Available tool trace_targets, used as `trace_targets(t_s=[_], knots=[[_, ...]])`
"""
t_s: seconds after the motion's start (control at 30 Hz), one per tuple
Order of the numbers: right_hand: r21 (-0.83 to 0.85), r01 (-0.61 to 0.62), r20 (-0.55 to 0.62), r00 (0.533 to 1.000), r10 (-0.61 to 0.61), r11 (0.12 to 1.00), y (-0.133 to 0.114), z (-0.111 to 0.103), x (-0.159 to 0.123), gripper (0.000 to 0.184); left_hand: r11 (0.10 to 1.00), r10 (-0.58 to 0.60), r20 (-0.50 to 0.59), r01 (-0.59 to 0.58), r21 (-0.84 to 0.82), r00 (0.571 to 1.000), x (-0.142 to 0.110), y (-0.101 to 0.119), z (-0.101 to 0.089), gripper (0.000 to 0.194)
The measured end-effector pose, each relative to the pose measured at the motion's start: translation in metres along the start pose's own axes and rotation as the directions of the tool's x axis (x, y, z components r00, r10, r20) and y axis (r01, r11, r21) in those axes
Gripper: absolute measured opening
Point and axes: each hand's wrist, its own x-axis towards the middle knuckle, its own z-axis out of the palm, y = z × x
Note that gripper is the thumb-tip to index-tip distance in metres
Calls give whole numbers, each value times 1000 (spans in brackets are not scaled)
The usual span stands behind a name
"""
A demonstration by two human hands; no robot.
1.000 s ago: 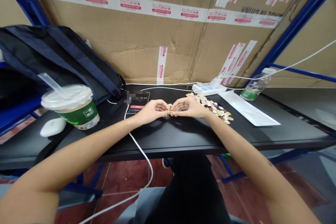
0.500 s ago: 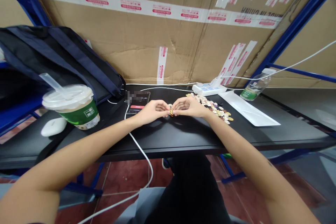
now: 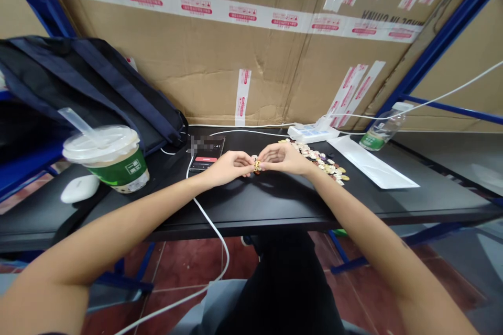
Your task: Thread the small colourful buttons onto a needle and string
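My left hand and my right hand meet just above the middle of the black tabletop. Between their fingertips is a small yellow piece with dark marks, pinched from both sides. White and brown bits show right behind and below it, and I cannot tell whether they are joined to it. Partly behind my right hand lies a loose spread of small flat button-like pieces, cream, white, yellow, brown and dark. Their exact kind is too small to make out.
A lidded drink cup with a straw and a white case stand left, before a backpack. A phone lies near my left hand. Behind are a power strip, a white packet and a bottle. A white cable hangs over the edge.
My fingertips have shifted very slightly around the yellow piece, and a little more of it shows. The things on the table have stayed where they were.
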Motion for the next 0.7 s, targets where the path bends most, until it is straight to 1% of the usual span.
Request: trace_targets(t_s=[0.13, 0.23, 0.33, 0.43, 0.57, 0.7], knots=[[-4, 6, -6, 1000, -6, 1000, 0, 0, 0, 39, 1000, 7, -15, -7, -6, 1000, 0, 2, 0, 35], [-15, -19, 28, 999, 19, 1000, 0, -1, -1, 38, 999, 29, -50, -30, -16, 998, 0, 2, 0, 33], [-19, -44, 57, 997, 45, 999, 1, -1, -1, 39, 999, 44, -61, -46, -28, 997, 0, 1, 0, 31], [-3, -38, 54, 998, 38, 999, 1, -1, -1, 38, 998, 47, -48, -49, -33, 998, 1, -1, -1, 32], [27, -13, 18, 1000, 12, 1000, 1, 0, 0, 39, 999, 40, -7, -40, -24, 999, 1, -4, -1, 35], [29, -15, 18, 1000, 14, 999, -1, 0, 0, 40, 999, 32, -1, -32, -19, 999, 1, -4, 0, 33]])
